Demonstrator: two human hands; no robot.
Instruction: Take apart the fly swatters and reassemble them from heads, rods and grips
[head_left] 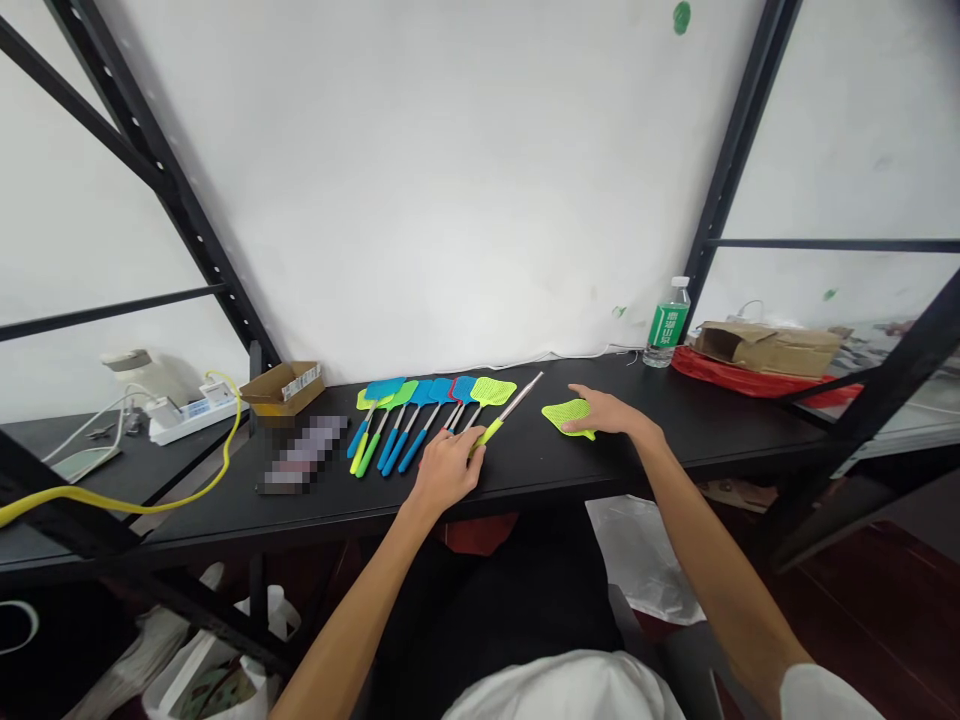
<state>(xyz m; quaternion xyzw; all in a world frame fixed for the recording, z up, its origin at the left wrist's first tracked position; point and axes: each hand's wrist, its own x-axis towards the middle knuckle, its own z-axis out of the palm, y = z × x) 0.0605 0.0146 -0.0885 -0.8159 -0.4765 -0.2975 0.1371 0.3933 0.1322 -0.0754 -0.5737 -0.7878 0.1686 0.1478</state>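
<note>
My left hand (450, 465) is closed around the yellow-green grip of a fly swatter handle (514, 402). Its thin metal rod slants up to the right, with no paddle on its tip. Further right, my right hand (606, 411) is over a yellow-green fly swatter head (564, 414) at the tabletop. The index finger is stretched out past the head and the thumb lies across it; the other fingers are hidden. Left of my left hand, several fly swatters (409, 440) in blue, green, yellow-green and red lie in a row, paddles toward the wall.
A small cardboard box (283, 388) and a pixelated item (306, 455) are left of the swatters. A yellow cable (226, 455) runs from a power strip (196, 421). A water bottle (667, 325) and an open carton (772, 348) stand right. Black shelf posts (196, 230) flank the desk (645, 450).
</note>
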